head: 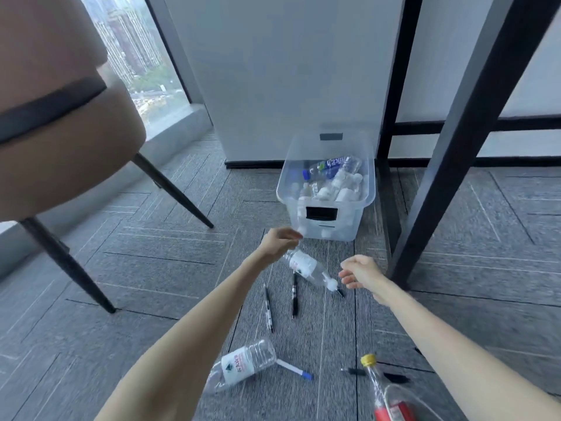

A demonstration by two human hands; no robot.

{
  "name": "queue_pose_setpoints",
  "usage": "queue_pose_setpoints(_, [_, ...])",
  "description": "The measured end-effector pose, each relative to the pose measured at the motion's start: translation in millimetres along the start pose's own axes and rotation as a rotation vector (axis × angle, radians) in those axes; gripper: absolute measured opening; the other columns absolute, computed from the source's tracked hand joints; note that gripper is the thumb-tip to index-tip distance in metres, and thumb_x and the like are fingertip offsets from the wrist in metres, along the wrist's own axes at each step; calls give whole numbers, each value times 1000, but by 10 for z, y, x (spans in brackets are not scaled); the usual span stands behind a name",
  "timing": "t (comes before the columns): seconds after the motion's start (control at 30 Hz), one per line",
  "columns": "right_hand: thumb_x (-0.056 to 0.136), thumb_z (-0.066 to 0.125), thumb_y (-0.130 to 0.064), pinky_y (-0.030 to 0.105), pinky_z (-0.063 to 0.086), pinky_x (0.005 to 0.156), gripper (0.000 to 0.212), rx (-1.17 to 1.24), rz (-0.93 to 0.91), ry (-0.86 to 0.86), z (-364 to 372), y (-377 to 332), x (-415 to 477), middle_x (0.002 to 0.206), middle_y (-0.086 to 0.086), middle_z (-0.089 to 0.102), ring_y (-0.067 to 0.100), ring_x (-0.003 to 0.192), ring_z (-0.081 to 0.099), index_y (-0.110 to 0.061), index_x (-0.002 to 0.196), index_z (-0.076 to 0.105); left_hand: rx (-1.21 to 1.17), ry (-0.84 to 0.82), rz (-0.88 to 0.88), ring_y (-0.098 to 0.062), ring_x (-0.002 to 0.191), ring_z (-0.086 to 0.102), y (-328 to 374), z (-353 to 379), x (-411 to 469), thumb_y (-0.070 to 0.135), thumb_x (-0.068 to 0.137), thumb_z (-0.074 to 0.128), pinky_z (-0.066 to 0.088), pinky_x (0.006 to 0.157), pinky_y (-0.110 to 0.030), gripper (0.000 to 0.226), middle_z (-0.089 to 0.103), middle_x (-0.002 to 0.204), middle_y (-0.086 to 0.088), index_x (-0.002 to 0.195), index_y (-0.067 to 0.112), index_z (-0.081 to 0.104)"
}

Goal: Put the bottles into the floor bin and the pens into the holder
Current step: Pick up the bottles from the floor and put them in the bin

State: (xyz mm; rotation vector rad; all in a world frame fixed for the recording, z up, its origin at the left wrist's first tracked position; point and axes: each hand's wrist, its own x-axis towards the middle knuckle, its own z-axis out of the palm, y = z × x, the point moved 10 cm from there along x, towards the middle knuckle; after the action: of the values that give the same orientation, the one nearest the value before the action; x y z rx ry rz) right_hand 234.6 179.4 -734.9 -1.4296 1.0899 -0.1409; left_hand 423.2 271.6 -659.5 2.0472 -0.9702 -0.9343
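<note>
Left hand (pixel 280 243) grasping clear bottle (pixel 308 268) near bin (pixel 326 189); right hand (pixel 359 270) released.

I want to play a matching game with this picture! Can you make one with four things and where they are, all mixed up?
Things:
1. yellow-capped bottle
2. white-capped bottle
3. clear floor bin
4. white marker pen

Places:
A. by the white wall, full of bottles
B. held by its base in the left hand
C. bottom right corner, red label
D. on the carpet beside a lying bottle

Pairs: 1-C, 2-B, 3-A, 4-D
</note>
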Motion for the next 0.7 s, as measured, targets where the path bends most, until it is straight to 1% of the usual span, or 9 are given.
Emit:
queue_pose_setpoints(0.07, [94, 51, -6, 25, 52, 59, 14, -66, 16, -47, 132, 175, -75, 94, 16, 65, 17, 67, 60, -1, 106, 57, 32, -27, -27, -20, 101, 62, -277, 137, -218, 0, 91, 54, 47, 96, -29, 29, 65, 122, -14, 118, 1, 63])
queue_pose_setpoints(0.17, [92, 54, -8, 25, 51, 60, 12, -226, 21, -119, 285, 464, -208, 89, 11, 64, 15, 68, 59, -3, 103, 57, 110, -88, -111, -23, 113, 61, -792, 363, -554, 4, 90, 57, 46, 104, -34, 30, 64, 123, -10, 119, 5, 62])
queue_pose_setpoints(0.27, [89, 59, -10, 31, 52, 72, 6, -434, 5, -169, 354, 766, -363, 88, 5, 61, 15, 74, 57, -11, 94, 56, 222, -126, -178, -21, 117, 58, -1233, 551, -877, 8, 85, 64, 44, 107, -39, 38, 60, 129, -4, 122, 14, 59])
queue_pose_setpoints(0.37, [84, 66, -16, 37, 50, 82, 15, -627, 5, -181, 364, 1021, -504, 93, 2, 58, 16, 81, 53, -14, 89, 53, 409, -151, -171, -18, 130, 46, -1441, 680, -1103, 10, 83, 67, 33, 115, -38, 54, 49, 140, 0, 133, 17, 50])
queue_pose_setpoints(0.43, [83, 67, -18, 34, 48, 85, 22, -779, -8, -184, 390, 1148, -588, 107, 5, 59, 15, 85, 51, -12, 100, 54, 537, -160, -155, -19, 134, 40, -1516, 743, -1191, 15, 82, 68, 29, 117, -44, 63, 41, 146, 1, 139, 21, 43])
queue_pose_setpoints(0.5, [83, 67, -21, 33, 46, 89, 40, -916, -24, -173, 423, 1253, -658, 119, 7, 54, 15, 92, 48, -9, 117, 50, 646, -161, -147, -22, 133, 39, -1585, 794, -1244, 20, 79, 71, 30, 115, -48, 71, 38, 147, -1, 142, 25, 38])
queue_pose_setpoints(0.6, [79, 71, -30, 32, 47, 92, 64, -1112, -36, -139, 424, 1383, -731, 125, 6, 51, 17, 102, 51, -9, 131, 40, 755, -172, -183, -25, 133, 38, -1733, 864, -1328, 26, 76, 74, 30, 114, -49, 86, 38, 145, -5, 147, 29, 27])
queue_pose_setpoints(0.63, [80, 71, -30, 31, 48, 90, 65, -1155, -38, -133, 423, 1418, -747, 124, 7, 53, 18, 103, 54, -9, 132, 39, 786, -186, -198, -27, 133, 37, -1789, 885, -1368, 26, 76, 74, 31, 113, -49, 89, 37, 145, -7, 149, 31, 23])
queue_pose_setpoints(0.7, [83, 69, -22, 28, 47, 80, 52, -1166, -65, -111, 422, 1435, -758, 115, 6, 56, 18, 92, 54, -7, 126, 43, 851, -204, -210, -29, 132, 38, -1901, 898, -1430, 25, 79, 71, 35, 110, -51, 89, 35, 147, -8, 149, 36, 17])
